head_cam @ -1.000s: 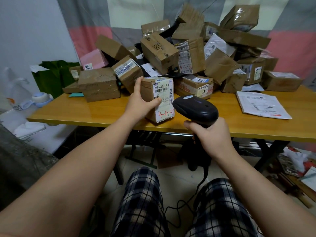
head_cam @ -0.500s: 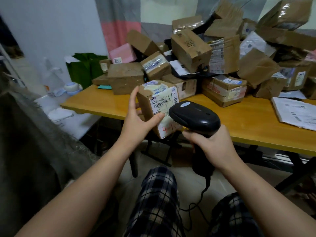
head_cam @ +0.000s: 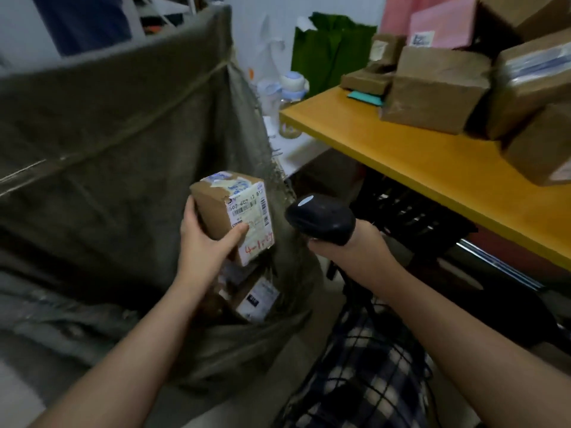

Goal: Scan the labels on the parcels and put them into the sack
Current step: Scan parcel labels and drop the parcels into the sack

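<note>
While motion blur softens parts of the head view, the main facts can be read. The left grip (head_cam: 204, 247) is curled round a small brown parcel (head_cam: 216, 211), thumb across the white label face and fingers behind the far side. The parcel is upright, clear of any surface, and sits above the opening of the grey-green sack (head_cam: 108, 143), which fills the view from 9 to 12 o'clock. The label (head_cam: 251, 220) carries a barcode, with red handwriting at its lower end. At 6 o'clock from the held parcel, other labelled parcels (head_cam: 258, 299) lie inside the sack.

The right grip (head_cam: 352, 253) is closed round the handle of a black scanner (head_cam: 319, 219), which is at 3 o'clock from the parcel, near it but apart. Its head is turned toward the label.

The yellow counter (head_cam: 401, 152) runs across 2 o'clock and carries brown boxes (head_cam: 432, 88) and one pink box (head_cam: 441, 23). A green bag (head_cam: 330, 47) stands beyond its far end.
</note>
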Available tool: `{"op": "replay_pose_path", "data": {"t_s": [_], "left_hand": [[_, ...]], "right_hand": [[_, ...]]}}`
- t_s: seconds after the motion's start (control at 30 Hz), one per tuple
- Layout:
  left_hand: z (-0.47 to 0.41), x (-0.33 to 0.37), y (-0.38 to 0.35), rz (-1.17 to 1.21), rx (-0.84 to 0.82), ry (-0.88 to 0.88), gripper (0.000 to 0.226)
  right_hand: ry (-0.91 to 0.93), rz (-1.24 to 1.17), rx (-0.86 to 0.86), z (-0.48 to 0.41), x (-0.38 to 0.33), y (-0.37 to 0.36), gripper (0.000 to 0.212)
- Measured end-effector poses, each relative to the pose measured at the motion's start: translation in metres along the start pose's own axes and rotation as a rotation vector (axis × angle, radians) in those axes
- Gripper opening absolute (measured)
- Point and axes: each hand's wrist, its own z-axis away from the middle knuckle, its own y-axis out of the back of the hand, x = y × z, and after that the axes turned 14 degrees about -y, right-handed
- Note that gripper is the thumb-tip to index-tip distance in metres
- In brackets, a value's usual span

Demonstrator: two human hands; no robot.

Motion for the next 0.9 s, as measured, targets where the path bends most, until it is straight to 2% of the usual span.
{"op": "replay_pose_path", "data": {"t_s": [0.07,0.13,0.27,0.4,0.6,0.73,0.83,0.9], "left_hand": [[-0.018,-0.021,0.007,-0.21,-0.053,0.015,0.109],[-0.025,-0.04,0.007,-0.429,-0.151,0.046,0.111],[0.008,-0.084,0.009,-0.755,-0.37,0.159,0.11],[0.055,-0.119,0.026,-0.859,-0.423,0.324,0.111],[0.068,-0.136,0.031,-0.942,-0.387,0.438,0.107],[0.055,-0.117,0.015,-0.913,-0.429,0.316,0.091],[0.042,-0.08,-0.007,-0.79,-0.434,0.126,0.079],[0.031,-0.048,-0.025,-0.736,-0.432,-0.034,0.074]], "right_hand": [[-0.058,0.009,-0.048,-0.02,0.003,-0.018,0.026],[-0.089,0.011,-0.113,-0.034,0.009,-0.038,0.019],[-0.131,0.102,-0.224,-0.044,0.026,-0.079,0.016],[-0.162,0.204,-0.305,-0.046,0.041,-0.107,0.017],[-0.192,0.247,-0.335,-0.043,0.058,-0.121,0.025],[-0.252,0.166,-0.237,-0.044,0.055,-0.107,0.023],[-0.245,0.079,-0.053,-0.038,0.049,-0.077,0.027],[-0.219,0.07,0.068,-0.03,0.043,-0.049,0.021]]}}
